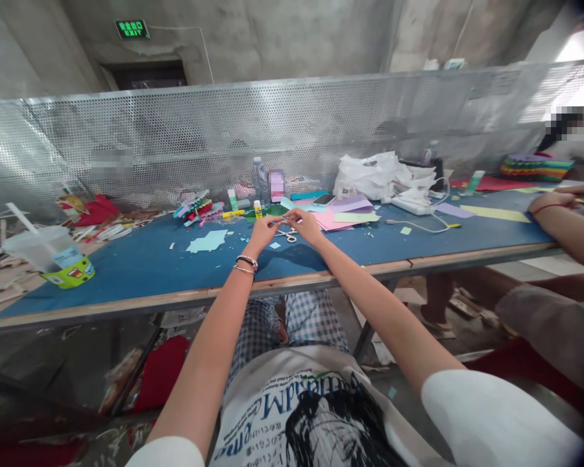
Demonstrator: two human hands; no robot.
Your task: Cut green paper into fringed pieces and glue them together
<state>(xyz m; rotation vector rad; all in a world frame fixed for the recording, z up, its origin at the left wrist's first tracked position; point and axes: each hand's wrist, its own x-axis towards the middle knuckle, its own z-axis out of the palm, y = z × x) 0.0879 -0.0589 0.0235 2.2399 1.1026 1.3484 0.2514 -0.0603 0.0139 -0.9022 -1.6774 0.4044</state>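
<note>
My left hand [263,233] and my right hand [304,224] meet fingertip to fingertip above the blue tabletop [141,259]. Both are closed in a pinch, and whatever lies between the fingers is too small to make out. Just below them is a pair of scissors [289,237] on the table. A yellow glue stick [257,209] stands upright behind my left hand. Green paper [274,211] lies behind the hands, with pink sheets [338,222] and purple ones [355,203] to the right. Light blue paper [207,241] rests left of my left hand.
At the far left stands a plastic cup with a straw [43,250]. White plastic bags [370,175] and a white cable [428,228] lie right of the papers. A propped phone [276,185] stands by the perforated metal screen [302,117]. Another person's hands [559,198] are at the right.
</note>
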